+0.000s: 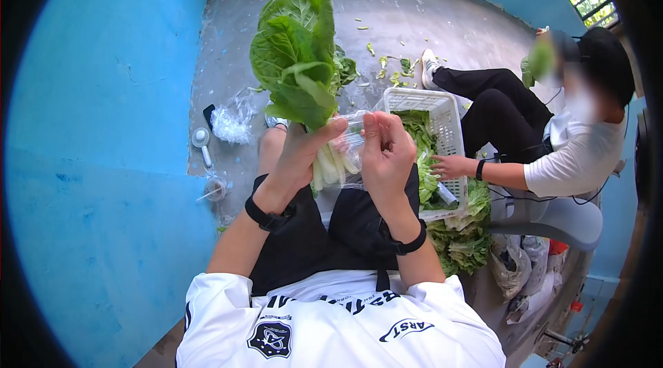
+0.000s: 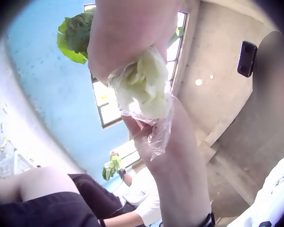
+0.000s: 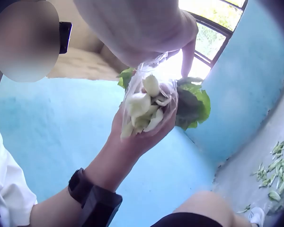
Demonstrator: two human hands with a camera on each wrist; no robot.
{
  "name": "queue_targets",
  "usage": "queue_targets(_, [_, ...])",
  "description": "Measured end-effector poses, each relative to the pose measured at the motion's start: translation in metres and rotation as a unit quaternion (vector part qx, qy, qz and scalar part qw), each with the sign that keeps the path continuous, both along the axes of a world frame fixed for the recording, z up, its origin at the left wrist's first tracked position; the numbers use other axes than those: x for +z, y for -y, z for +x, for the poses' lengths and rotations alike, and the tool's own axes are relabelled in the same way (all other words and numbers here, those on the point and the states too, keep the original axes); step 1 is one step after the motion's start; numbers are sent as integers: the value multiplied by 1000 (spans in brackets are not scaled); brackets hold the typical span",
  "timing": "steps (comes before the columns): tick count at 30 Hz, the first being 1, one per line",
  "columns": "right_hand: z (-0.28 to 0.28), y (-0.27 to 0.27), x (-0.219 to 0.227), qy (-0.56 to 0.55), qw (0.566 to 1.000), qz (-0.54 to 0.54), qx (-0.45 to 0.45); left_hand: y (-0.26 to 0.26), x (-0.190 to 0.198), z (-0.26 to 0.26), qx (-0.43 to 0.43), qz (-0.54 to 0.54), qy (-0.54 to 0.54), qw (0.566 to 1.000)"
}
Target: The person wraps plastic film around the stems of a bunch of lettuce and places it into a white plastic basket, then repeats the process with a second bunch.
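Note:
A bunch of leafy greens (image 1: 295, 57) stands upright in my left hand (image 1: 298, 161), whose fingers curl round its pale stalks (image 1: 330, 166). Clear plastic film (image 1: 353, 134) wraps the stalks and stretches to my right hand (image 1: 388, 157), which pinches it between thumb and fingers. In the left wrist view the film (image 2: 162, 135) hangs crumpled under the white stalk ends (image 2: 144, 87). The right wrist view shows the stalk ends (image 3: 141, 106) inside the film, with my left hand (image 3: 154, 137) around them and my right hand (image 3: 146, 33) above.
A white basket (image 1: 447, 112) of greens stands at the right, with more leaves (image 1: 464, 247) beside it. Another person (image 1: 573, 154) sits there, one hand at the basket. Crumpled plastic (image 1: 233, 123) and a white brush-like object (image 1: 202, 141) lie left; bags (image 1: 514, 268) lie lower right.

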State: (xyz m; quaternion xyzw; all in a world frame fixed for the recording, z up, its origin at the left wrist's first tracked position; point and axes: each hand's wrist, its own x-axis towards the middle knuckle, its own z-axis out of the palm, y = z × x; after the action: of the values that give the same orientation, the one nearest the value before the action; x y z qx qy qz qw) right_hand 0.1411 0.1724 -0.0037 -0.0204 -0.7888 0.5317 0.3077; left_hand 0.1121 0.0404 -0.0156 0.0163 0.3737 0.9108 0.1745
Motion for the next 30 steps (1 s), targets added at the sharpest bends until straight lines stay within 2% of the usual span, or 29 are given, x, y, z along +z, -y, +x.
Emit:
queue_targets(4, [4, 2, -4, -25, 999, 30, -2, 12, -7, 7, -31, 18, 0, 999])
queue_targets(11, [-18, -13, -15, 61, 995, -79, 22, 8, 4, 0, -36, 43, 30, 998])
queue_targets(13, [-21, -13, -16, 79, 990, -107, 36, 9, -2, -3, -91, 137, 43, 985])
queue_targets(17, [-20, -11, -11, 110, 975, -180, 64, 9, -8, -6, -56, 94, 57, 992])
queue_targets(20, [-21, -17, -11, 138, 965, -205, 86, 7, -16, -14, -11, 57, 13, 998])
queue_targets(23, [-21, -23, -22, 153, 957, -222, 106, 6, -18, -17, -24, 48, -21, 998])
queue_targets(25, [-25, -24, -24, 163, 952, -234, 111, 7, -12, -20, -65, 99, 17, 993])
queue_targets(27, [-28, -26, -21, 147, 966, -187, 101, 10, -8, -18, -84, 93, 32, 992])
queue_targets(30, [-31, -25, -12, 148, 964, -193, 107, 8, -10, -18, -110, 91, 42, 989])
